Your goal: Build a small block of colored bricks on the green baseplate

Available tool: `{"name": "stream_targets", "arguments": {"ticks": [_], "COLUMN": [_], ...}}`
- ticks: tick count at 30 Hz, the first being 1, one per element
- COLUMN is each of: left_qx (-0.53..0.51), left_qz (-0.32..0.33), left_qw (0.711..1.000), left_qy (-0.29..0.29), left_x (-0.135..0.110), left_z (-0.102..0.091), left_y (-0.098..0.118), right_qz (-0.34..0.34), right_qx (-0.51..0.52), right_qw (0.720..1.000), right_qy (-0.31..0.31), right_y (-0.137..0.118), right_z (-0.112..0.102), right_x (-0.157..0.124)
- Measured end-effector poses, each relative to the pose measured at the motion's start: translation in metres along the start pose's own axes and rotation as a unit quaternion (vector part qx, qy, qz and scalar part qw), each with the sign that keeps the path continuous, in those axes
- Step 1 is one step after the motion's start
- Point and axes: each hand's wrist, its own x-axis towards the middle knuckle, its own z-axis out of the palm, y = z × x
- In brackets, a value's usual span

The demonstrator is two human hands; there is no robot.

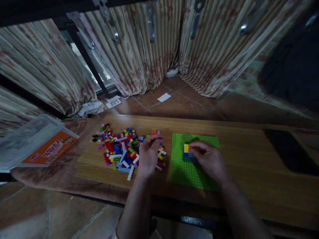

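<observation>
On the green baseplate (179, 172) stands a small build of toy bricks (185, 154), with yellow on top and blue below. My right hand (210, 161) is closed in a pinch at its top, on a small orange brick (190, 146). The hand covers the right side of the build. My left hand (147, 157) hovers over the right part of a loose pile of bricks (124, 146), its fingers curled and pinched together. Something dark purple shows at those fingertips, but I cannot tell whether it is held or lies behind them.
The wooden board (239, 146) carries everything. A black flat object (291, 151) lies at its right. To the left, a clear plastic tub (32, 142) with an orange label sits beside the board. Curtains (139, 56) hang behind, and papers (164, 97) lie on the tiled floor.
</observation>
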Motion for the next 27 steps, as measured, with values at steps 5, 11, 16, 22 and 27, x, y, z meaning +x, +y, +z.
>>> {"name": "stream_targets", "arguments": {"ticks": [5,11,16,22,27], "left_qx": [0.019,0.044,0.059,0.083,0.1], "left_qz": [-0.002,-0.007,-0.006,0.01,0.009], "left_qw": [1.0,0.999,0.998,0.996,0.994], "left_qy": [-0.004,-0.013,-0.025,-0.038,-0.039], "left_x": [-0.002,-0.003,-0.003,-0.003,-0.003], "left_z": [0.0,0.002,0.002,0.002,0.003], "left_y": [0.001,0.0,-0.002,-0.004,-0.004], "right_qz": [0.021,0.063,0.088,0.079,0.093], "right_qx": [0.02,0.048,0.079,0.003,0.02], "right_qw": [1.0,0.997,0.992,0.995,0.994], "right_qy": [0.006,-0.017,-0.052,-0.068,-0.06], "right_y": [0.001,-0.001,0.002,-0.004,-0.008], "right_z": [0.002,-0.001,-0.003,-0.008,-0.006], "right_x": [0.001,0.003,0.008,0.017,0.014]}}
